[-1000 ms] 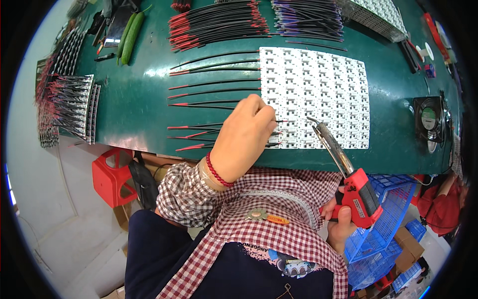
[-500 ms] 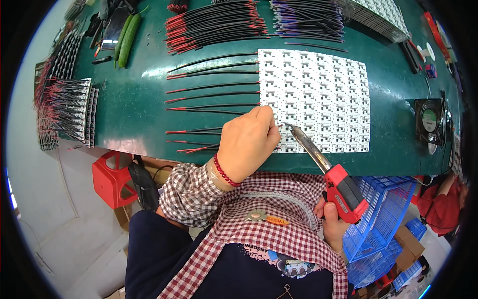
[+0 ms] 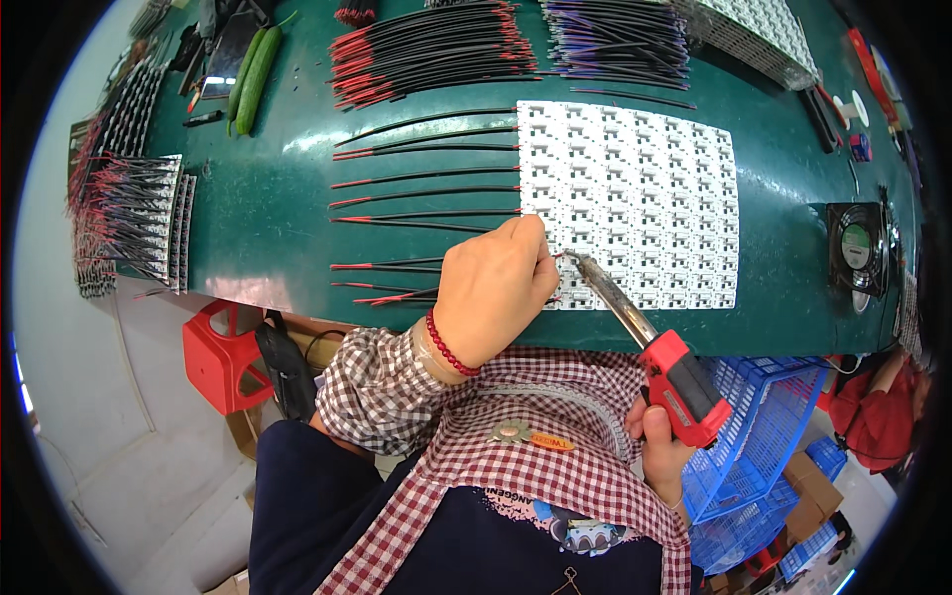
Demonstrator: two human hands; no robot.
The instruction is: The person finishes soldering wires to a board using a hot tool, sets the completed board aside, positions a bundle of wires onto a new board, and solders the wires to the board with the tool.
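A white panel of small circuit boards lies on the bench, with several black wires with red ends running left from its left edge. My left hand is closed in a pinch over the panel's lower left part, where a wire's red end shows just past the fingertips; most of that wire is under the hand. In my right hand is a red and black soldering iron, held by its handle below the bench edge. Its metal tip points up and left, close to the fingertips of my left hand, at the panel.
Bundles of black-red wires and black-purple wires lie at the back. Wired boards are stacked at left, near cucumbers. A fan stands at right. Blue crates and a red stool are below the bench.
The iron's tip has moved slightly left and down, closer to my left fingertips. The panel has shifted a little to the right and down. My left hand keeps its pinch.
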